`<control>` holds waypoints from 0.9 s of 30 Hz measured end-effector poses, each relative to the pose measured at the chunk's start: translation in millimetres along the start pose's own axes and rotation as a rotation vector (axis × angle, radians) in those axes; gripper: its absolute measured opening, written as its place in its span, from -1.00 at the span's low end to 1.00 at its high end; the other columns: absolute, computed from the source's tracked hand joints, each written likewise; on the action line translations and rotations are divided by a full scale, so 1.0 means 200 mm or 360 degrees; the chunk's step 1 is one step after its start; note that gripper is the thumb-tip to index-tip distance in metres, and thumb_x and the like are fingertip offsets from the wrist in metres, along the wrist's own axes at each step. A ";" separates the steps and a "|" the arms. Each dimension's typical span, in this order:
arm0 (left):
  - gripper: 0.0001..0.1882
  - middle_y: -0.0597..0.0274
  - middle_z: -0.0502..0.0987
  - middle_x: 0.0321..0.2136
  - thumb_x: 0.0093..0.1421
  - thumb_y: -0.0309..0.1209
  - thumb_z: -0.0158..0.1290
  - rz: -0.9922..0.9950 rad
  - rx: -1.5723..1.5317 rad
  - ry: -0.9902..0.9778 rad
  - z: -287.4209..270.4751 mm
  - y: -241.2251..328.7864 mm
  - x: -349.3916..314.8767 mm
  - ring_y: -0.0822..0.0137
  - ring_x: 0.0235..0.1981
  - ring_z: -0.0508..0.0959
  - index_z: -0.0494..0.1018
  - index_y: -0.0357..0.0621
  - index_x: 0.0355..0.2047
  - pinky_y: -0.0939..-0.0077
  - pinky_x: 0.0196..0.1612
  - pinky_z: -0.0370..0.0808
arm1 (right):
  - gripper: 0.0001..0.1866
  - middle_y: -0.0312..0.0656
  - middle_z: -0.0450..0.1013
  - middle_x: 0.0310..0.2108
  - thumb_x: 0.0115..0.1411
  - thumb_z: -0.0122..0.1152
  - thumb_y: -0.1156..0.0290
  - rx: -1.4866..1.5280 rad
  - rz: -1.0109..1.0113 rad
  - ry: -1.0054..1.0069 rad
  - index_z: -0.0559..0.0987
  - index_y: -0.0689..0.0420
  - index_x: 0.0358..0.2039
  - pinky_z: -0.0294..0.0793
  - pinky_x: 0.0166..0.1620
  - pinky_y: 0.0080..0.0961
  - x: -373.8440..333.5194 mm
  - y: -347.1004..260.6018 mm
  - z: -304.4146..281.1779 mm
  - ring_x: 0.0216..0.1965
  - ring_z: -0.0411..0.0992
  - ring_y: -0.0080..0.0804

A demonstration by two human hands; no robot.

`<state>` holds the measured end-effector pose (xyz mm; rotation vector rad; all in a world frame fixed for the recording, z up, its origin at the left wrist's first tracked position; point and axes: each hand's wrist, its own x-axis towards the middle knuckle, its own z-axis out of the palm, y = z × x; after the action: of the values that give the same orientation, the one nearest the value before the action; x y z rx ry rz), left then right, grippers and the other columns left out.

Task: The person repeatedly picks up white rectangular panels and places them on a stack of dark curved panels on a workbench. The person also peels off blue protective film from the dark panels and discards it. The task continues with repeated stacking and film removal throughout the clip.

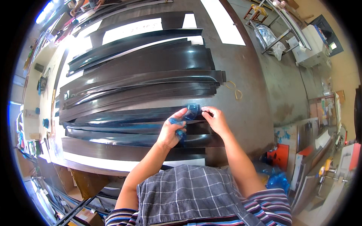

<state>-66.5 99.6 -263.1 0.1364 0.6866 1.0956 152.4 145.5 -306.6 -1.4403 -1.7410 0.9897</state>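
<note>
Blue film [193, 109], strips [139, 78], perhaps rubber band [236, 89]

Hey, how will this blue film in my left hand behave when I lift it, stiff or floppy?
Probably floppy: the blue film is bunched and crumpled at your left hand. Likely light, since it looks thin and see-through. Its shine suggests it might be slippery.

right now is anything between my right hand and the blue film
Nothing visible stands between them: your right hand is close beside the blue film bunched in your left hand. Contact is unclear.
</note>
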 end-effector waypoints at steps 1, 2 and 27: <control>-0.57 0.37 0.50 -0.21 0.10 -0.70 0.05 0.0035 0.0071 0.0056 -0.01 0.00 0.01 0.54 -0.37 0.43 0.46 -0.14 0.00 0.67 -0.35 0.37 | -0.80 -0.03 0.57 -0.21 0.13 0.25 0.45 -0.0013 -0.0034 0.0014 0.60 0.28 -0.26 0.49 -0.07 -0.39 0.00 0.00 0.00 -0.17 0.54 -0.17; -0.61 0.39 0.50 -0.24 0.10 -0.69 0.06 0.0069 0.0143 0.0111 -0.01 -0.01 0.01 0.55 -0.37 0.44 0.48 -0.13 -0.05 0.67 -0.35 0.37 | -0.82 -0.03 0.56 -0.21 0.12 0.26 0.46 -0.0022 -0.0052 0.0028 0.60 0.28 -0.28 0.49 -0.08 -0.39 0.00 0.00 0.00 -0.17 0.54 -0.15; -0.38 -0.01 0.14 0.29 -0.03 -0.59 0.07 0.0497 0.3348 -0.0131 -0.06 -0.14 0.12 0.02 -0.28 0.61 0.33 -0.07 0.12 0.18 -0.24 0.60 | -0.87 -0.08 0.42 -0.49 0.10 0.06 0.46 -0.1103 -0.0704 -0.0318 0.47 0.17 -0.55 0.46 -0.28 -0.17 0.06 -0.20 0.09 -0.33 0.45 -0.11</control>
<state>-44.8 105.0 -295.1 2.0867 1.5064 0.1918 115.7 150.3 -280.9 -1.2587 -2.5666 0.3003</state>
